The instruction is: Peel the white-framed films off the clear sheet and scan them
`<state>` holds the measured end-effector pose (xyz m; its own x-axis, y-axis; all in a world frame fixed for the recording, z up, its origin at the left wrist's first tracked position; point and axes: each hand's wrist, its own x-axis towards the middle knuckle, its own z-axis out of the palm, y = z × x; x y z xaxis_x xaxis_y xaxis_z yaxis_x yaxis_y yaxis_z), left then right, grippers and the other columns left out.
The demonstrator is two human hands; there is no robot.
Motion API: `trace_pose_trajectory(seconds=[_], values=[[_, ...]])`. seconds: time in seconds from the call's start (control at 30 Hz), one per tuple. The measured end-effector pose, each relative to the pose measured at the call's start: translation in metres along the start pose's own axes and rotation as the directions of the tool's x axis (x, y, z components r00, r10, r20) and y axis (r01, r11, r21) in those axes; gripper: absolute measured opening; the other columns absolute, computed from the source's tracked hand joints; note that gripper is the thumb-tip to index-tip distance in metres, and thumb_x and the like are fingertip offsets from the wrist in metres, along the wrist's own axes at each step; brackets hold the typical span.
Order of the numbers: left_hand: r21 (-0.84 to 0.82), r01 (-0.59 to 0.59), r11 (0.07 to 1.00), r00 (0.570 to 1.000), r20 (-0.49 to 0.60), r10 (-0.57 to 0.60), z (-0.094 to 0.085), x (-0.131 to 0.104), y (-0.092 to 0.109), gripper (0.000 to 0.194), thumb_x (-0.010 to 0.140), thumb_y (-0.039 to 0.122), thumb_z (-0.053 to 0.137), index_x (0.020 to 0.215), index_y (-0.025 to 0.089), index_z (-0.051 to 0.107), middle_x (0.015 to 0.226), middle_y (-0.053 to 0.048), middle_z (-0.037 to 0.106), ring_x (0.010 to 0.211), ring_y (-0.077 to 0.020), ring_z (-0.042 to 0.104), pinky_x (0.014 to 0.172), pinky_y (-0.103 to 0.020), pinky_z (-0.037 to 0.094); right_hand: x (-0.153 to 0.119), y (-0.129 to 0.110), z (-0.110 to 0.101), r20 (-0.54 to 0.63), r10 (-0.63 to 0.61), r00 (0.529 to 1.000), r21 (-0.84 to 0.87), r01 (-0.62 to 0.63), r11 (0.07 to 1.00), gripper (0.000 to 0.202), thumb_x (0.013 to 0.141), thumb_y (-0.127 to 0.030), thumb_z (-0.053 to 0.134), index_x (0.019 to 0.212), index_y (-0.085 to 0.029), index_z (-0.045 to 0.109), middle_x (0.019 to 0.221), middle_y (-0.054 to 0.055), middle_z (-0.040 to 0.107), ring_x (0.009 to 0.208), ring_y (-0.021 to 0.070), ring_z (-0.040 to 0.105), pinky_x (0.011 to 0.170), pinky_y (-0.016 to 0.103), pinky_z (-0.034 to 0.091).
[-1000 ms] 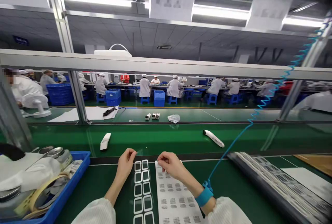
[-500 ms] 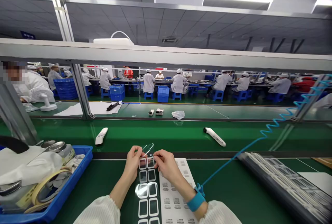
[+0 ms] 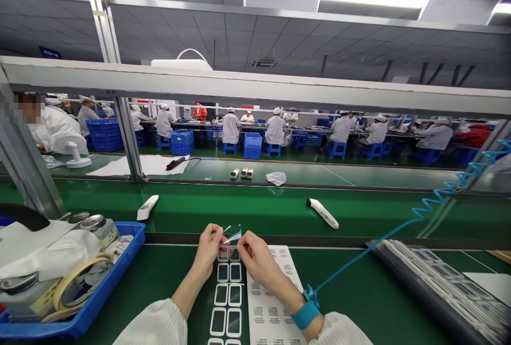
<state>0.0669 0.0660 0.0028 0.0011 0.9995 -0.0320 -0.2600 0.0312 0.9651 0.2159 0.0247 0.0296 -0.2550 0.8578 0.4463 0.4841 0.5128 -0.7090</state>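
Clear strip (image 3: 235,232), one, bearing white frames (image 3: 226,295) in two columns: on the bench (image 3: 339,286), its far end lifted at the bench's far edge, its length running toward the near edge.

Left hand (image 3: 209,249): thumb and forefinger pinching the strip's far end at its left side.

Right hand (image 3: 255,257): fingertips pressed together on the strip's right side, pinching it near the far end.

Printed sheet (image 3: 259,302), white: along the strip's right side, below the right forearm.

Blue tray (image 3: 109,278), filled: bench's left end. Bare green surface lies between it and the strip.

Stack of sheets (image 3: 431,286): toward the bench's right end; a wide bare stretch separates it from the printed sheet, crossed overhead by a blue cord (image 3: 359,257) from the wristband (image 3: 305,314).

Two white handheld devices (image 3: 147,207) (image 3: 323,213): on the green belt (image 3: 231,209) beyond the far edge.

Obscured: topmost frames, partly by fingers and glare; part of the printed sheet, by the forearm. Nearest frames, tray and stack cut off by the view. Print too small to read.

Changes: one second ago the hands stood apart, the right over the printed sheet; both are now at the strip. Since half a second ago, both devices have shifted left along the belt.
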Motion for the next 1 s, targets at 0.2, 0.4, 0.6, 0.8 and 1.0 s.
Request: trace_pose_trajectory(seconds=[0.2, 0.4, 0.6, 0.8, 1.0], values=[[0.138, -0.011, 0.99, 0.998, -0.059, 0.02, -0.008, 0.014, -0.008, 0.045, 0.065, 0.062, 0.056, 0.079, 0.022, 0.038, 0.056, 0.006, 0.053, 0.048, -0.0174, 0.061, 0.047, -0.03, 0.051, -0.004, 0.016, -0.033, -0.116, -0.108, 0.987, -0.116, 0.094, 0.989, 0.022, 0.097, -0.023, 0.037, 0.081, -0.019, 0.052, 0.077, 0.001, 0.05, 0.065, 0.0144, 0.048, 0.06, 0.025, 0.038], [0.364, -0.082, 0.928, 0.987, -0.101, 0.126, -0.021, 0.025, -0.006, 0.041, 0.067, 0.058, 0.053, 0.083, 0.021, 0.048, 0.068, -0.003, 0.061, 0.066, -0.0225, 0.063, 0.061, -0.036, 0.052, 0.007, 0.099, -0.129, -0.367, 0.24, 0.899, -0.494, -0.406, 0.769, 0.045, 0.085, -0.018, 0.055, 0.129, -0.014, 0.045, 0.107, 0.013, 0.055, 0.101, 0.0292, 0.052, 0.088, 0.04, 0.04], [0.544, -0.122, 0.83, 0.956, -0.161, 0.245, -0.022, 0.021, 0.005, 0.037, 0.071, 0.042, 0.053, 0.1, 0.019, 0.057, 0.112, -0.014, 0.06, 0.115, -0.0352, 0.047, 0.099, -0.053, 0.034, 0.011, 0.148, -0.177, -0.516, 0.456, 0.726, -0.467, -0.684, 0.561, 0.062, 0.082, -0.011, 0.052, 0.139, -0.003, 0.029, 0.1, 0.024, 0.059, 0.097, 0.0397, 0.056, 0.078, 0.046, 0.041], [0.435, -0.12, 0.892, 0.974, -0.123, 0.191, 0.004, 0.004, 0.013, 0.025, 0.075, 0.037, 0.055, 0.091, 0.019, 0.062, 0.125, -0.012, 0.051, 0.121, -0.0315, 0.043, 0.105, -0.049, 0.032, 0.018, 0.127, -0.16, -0.517, 0.462, 0.721, -0.412, -0.682, 0.604, 0.061, 0.084, -0.013, 0.045, 0.14, -0.009, 0.02, 0.084, 0.01, 0.063, 0.08, 0.0293, 0.063, 0.065, 0.032, 0.043], [0.105, 0.127, 0.986, 0.983, 0.121, -0.14, 0.054, -0.039, 0.009, 0.04, 0.076, 0.048, 0.066, 0.101, 0.017, 0.062, 0.11, -0.015, 0.063, 0.098, -0.0262, 0.064, 0.082, -0.037, 0.055, -0.02, 0.044, -0.092, -0.223, -0.022, 0.975, -0.587, -0.116, 0.801, 0.066, 0.082, -0.009, 0.039, 0.143, -0.014, 0.016, 0.083, 0.006, 0.062, 0.066, 0.0241, 0.062, 0.06, 0.031, 0.045]])
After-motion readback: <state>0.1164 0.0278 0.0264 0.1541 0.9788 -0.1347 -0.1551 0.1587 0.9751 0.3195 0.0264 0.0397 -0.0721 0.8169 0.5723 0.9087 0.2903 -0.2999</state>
